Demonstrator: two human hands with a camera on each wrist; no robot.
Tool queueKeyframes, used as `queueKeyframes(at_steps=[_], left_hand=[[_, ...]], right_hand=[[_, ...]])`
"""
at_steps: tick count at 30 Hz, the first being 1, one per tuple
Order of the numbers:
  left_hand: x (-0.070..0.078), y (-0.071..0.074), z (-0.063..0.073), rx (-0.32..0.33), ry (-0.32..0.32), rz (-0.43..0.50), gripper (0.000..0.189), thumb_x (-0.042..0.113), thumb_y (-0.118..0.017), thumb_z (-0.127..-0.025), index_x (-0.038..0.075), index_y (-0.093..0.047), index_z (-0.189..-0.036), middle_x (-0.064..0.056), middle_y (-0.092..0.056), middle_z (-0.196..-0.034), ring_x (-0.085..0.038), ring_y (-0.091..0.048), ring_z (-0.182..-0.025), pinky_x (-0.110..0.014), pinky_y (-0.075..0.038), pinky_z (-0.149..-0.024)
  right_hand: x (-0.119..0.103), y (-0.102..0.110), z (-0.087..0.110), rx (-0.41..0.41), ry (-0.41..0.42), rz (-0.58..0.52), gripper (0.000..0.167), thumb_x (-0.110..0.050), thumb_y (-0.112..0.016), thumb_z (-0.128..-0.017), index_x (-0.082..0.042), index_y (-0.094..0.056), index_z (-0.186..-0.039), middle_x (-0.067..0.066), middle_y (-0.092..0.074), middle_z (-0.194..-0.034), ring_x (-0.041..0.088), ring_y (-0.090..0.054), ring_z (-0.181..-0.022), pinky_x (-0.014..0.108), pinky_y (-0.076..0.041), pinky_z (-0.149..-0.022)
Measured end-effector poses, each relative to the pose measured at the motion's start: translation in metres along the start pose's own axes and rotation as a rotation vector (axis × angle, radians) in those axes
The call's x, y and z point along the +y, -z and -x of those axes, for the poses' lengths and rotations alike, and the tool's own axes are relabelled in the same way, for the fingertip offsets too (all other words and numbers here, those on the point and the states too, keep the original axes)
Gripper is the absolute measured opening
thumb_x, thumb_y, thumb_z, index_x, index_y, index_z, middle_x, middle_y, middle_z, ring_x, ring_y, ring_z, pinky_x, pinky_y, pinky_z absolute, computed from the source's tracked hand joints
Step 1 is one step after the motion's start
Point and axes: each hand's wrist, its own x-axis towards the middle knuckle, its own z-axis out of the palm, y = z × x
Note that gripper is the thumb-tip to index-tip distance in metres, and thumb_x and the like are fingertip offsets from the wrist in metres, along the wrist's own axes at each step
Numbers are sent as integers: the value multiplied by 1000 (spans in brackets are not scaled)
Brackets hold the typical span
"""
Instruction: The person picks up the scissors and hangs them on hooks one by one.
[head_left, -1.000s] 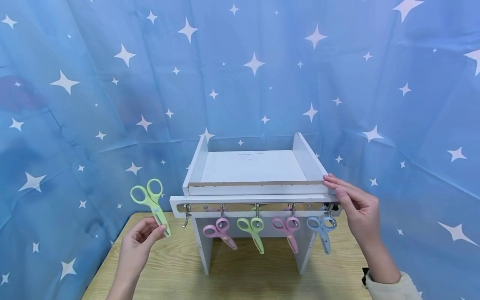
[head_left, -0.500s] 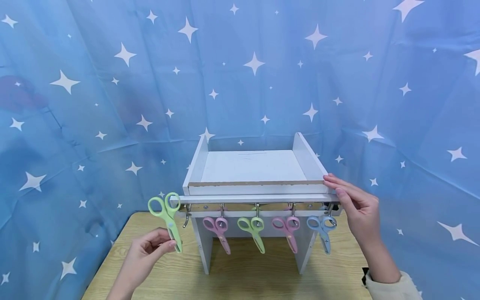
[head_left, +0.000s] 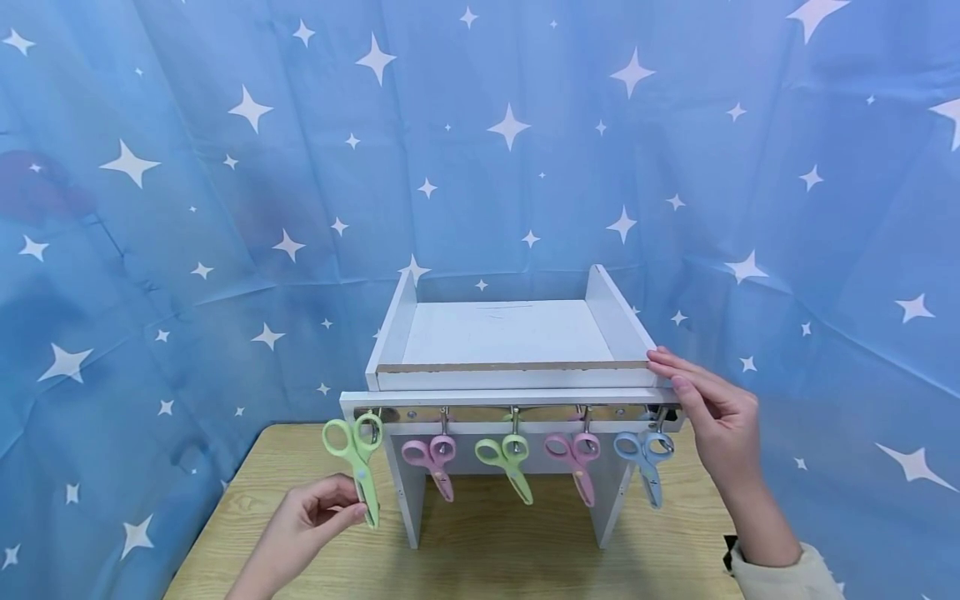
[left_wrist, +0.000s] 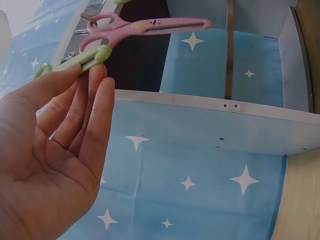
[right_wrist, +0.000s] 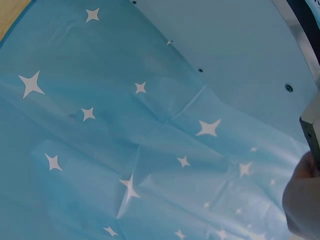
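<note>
In the head view my left hand (head_left: 311,521) pinches green scissors (head_left: 362,471) by the blade end, handles up. The scissors' right finger ring overlaps the leftmost hook (head_left: 375,414); I cannot tell whether the hook passes through it. The left wrist view shows the thumb and fingertips on the blades, beside pink scissors (left_wrist: 145,29) hanging close by. My right hand (head_left: 716,417) rests on the right end of the white shelf (head_left: 517,381), fingers and thumb touching its top edges. Only a bit of that hand appears in the right wrist view.
Along the hook rail (head_left: 480,414) hang the nearest pink scissors (head_left: 431,458), other green scissors (head_left: 506,462), more pink scissors (head_left: 573,458) and blue scissors (head_left: 643,458). The shelf stands on a wooden table (head_left: 315,454), before a blue star-patterned cloth (head_left: 480,192).
My left hand has moved right and down, bringing the green scissors from left of the shelf to the leftmost hook. The nearest pink scissors have swung to hang steeper. My right hand stays put.
</note>
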Motion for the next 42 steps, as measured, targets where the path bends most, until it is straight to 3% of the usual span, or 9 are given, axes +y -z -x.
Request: queueKeyframes(at_steps=[7, 19, 26, 35, 38, 40, 42], left_hand=[[-12, -2, 2, -22, -22, -10, 10, 4, -63, -96, -2, -69, -101, 5, -75, -91, 2, -67, -82, -21, -61, -67], [-20, -10, -4, -26, 81, -81, 15, 12, -67, -95, -1, -70, -101, -11, -76, -93, 3, -67, -81, -23, -63, -68], [-24, -12, -9, -32, 201, -94, 21, 19, -69, -94, 1, -71, -102, -13, -75, -96, 3, -67, -82, -21, -62, -71], [-31, -16, -12, -9, 209, -109, 18, 21, -70, -93, 4, -71, -98, -10, -76, -96, 3, -68, -84, -17, -60, -72], [-32, -17, -14, -9, 215, -114, 16, 21, -70, -93, 5, -70, -97, -9, -76, -96, 2, -68, -84, -17, -59, -71], [-33, -16, -16, -9, 216, -127, 15, 21, -70, -93, 6, -70, -97, -7, -76, -95, 2, -68, -84, -17, -59, -70], [-34, -15, -17, -14, 209, -141, 14, 21, -70, -93, 7, -70, -97, -6, -76, -95, 1, -68, -84, -17, -59, -70]], right_hand=[[0, 1, 1, 5, -1, -5, 25, 24, -49, -88, 22, -67, -104, 6, -74, -118, 14, -65, -122, 11, -54, -94], [1, 2, 2, -2, -2, -18, 24, 23, -50, -89, 21, -68, -105, 9, -74, -119, 15, -64, -123, 14, -52, -100], [0, 1, 1, -2, -4, -27, 25, 24, -49, -88, 22, -67, -104, 7, -74, -118, 15, -65, -123, 13, -53, -98], [-1, 1, 1, 0, 2, -33, 25, 25, -48, -88, 22, -67, -103, 7, -75, -117, 15, -65, -122, 12, -54, -96], [0, 2, 0, -3, 13, -33, 25, 25, -48, -87, 23, -67, -103, 8, -75, -117, 16, -65, -122, 5, -53, -73], [1, 3, -1, -11, 22, -11, 25, 24, -48, -87, 22, -68, -103, 8, -75, -117, 15, -66, -121, 3, -42, -54], [3, 5, -2, -29, 36, 39, 25, 23, -50, -87, 20, -69, -103, 8, -75, -117, 14, -66, -121, 5, -35, -48]])
